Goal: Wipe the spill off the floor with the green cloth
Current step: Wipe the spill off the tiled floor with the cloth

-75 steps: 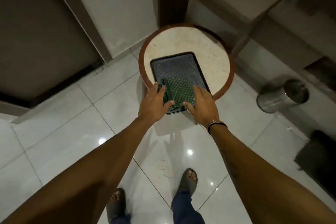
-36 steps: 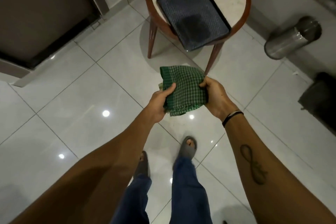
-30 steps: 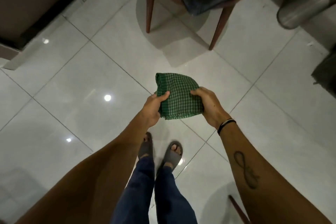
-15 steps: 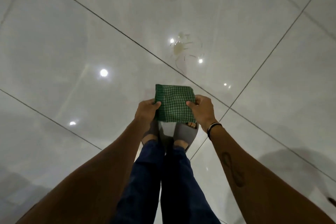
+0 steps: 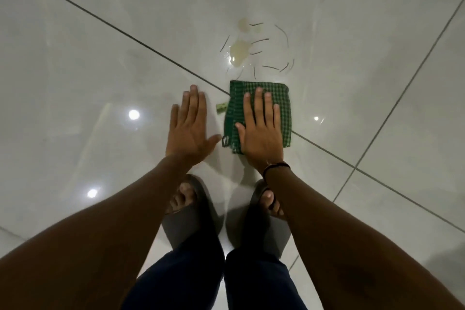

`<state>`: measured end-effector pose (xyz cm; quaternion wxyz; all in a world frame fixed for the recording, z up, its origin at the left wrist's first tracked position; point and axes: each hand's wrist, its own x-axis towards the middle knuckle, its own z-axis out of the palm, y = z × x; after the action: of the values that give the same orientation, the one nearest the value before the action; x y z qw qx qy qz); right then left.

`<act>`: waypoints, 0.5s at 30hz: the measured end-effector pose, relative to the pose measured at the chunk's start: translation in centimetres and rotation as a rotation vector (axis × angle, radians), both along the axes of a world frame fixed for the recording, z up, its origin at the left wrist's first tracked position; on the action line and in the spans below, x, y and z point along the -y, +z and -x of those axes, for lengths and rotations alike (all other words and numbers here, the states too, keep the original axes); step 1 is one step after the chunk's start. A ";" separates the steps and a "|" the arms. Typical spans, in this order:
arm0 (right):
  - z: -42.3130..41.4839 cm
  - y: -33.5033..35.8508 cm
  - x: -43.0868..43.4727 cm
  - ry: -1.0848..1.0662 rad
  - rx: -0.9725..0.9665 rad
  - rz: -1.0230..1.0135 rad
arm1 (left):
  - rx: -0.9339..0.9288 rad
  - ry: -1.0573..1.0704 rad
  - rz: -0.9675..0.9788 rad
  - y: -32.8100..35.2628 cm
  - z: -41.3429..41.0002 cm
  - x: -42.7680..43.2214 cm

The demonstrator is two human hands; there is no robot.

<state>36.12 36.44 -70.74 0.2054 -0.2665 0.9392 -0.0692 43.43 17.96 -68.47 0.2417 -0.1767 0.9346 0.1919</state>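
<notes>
The green checked cloth (image 5: 284,108) lies folded flat on the glossy white tiled floor (image 5: 75,70). My right hand (image 5: 260,131) presses down on it, palm flat and fingers stretched forward. My left hand (image 5: 188,131) rests flat on the bare tile just left of the cloth, holding nothing. The spill (image 5: 239,50), two pale yellowish puddles with small droplets, sits on the floor a short way beyond the cloth's far edge. The cloth does not touch it.
Several thin dark strands (image 5: 270,66) lie scattered around the spill. A small green scrap (image 5: 221,108) lies by the cloth's left edge. My feet in grey slides (image 5: 191,214) stand close behind my hands. Dark grout lines cross the tiles.
I have bent down to the floor. The cloth, held up in both hands before, now lies on the tile under my right hand. My left hand has let go and rests beside it.
</notes>
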 end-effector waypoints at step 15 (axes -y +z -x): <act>5.8 -0.3 3.9 0.055 -0.048 -0.013 | -0.021 -0.056 0.082 -0.3 -0.1 1.9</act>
<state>30.35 32.54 -71.06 0.1862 -0.2926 0.9366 -0.0508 43.51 16.08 -68.75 0.2299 -0.1584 0.9487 0.1486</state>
